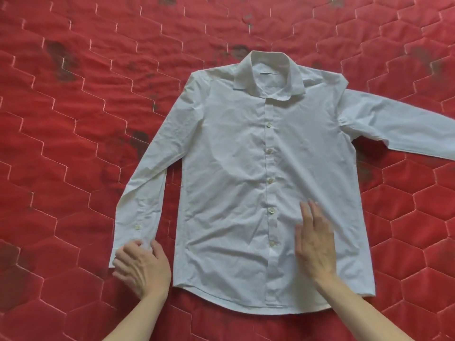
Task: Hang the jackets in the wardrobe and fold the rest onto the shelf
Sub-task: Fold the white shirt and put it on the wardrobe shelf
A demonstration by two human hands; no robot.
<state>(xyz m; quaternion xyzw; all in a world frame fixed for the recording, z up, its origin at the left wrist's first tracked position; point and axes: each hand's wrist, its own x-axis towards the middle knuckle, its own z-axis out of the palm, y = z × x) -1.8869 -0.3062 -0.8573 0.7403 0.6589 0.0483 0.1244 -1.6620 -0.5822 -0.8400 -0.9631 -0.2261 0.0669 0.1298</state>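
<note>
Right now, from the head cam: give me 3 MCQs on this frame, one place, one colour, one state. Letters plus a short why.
1. Where does the right hand rest?
A. on the collar
B. on the shirt's lower front, beside the button placket
C. on the far sleeve

2. What colour is the quilted cover under the shirt?
A. red
B. blue
C. grey

3. How is the left hand engaged?
A. hanging idle off the cloth
B. flat on the collar
C. gripping the near sleeve cuff

Answers:
1 B: straight fingers lie flat just next to the lower buttons.
2 A: red hexagon stitching surrounds the shirt.
3 C: its fingers curl round the bunched cuff end.
</note>
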